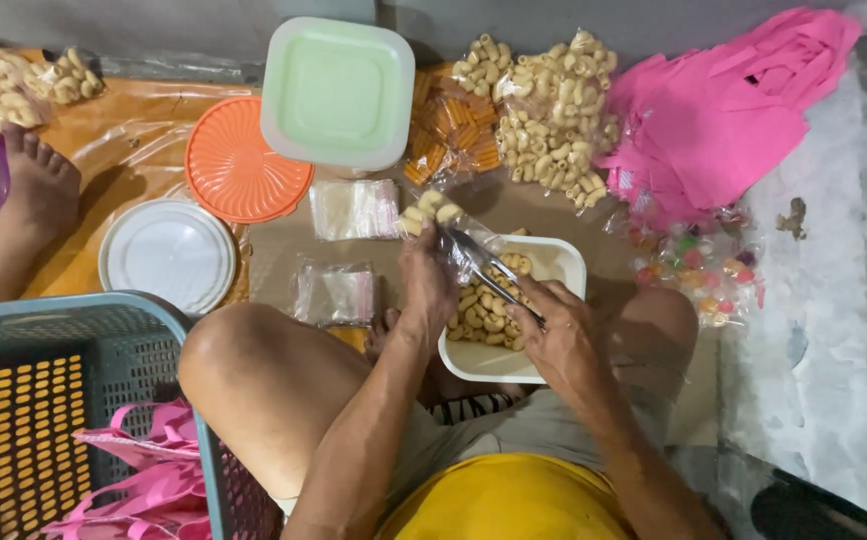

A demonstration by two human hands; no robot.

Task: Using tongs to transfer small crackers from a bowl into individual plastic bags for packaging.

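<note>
Metal tongs [489, 270] pinched between right hand [564, 335] fingers [539, 300], over white tub [564, 262]

pretty even indoor light from overhead, a bit dim and warm. soft shadows sit under the knee and by the teal basket [74, 330]. mild glare on the green lid [337, 92] and on the clear plastic over the orange mat [129, 135]. centre is sharp enough, but the right hand [559, 335] looks slightly smeared. corners go darker, lower right nearly black.
</note>
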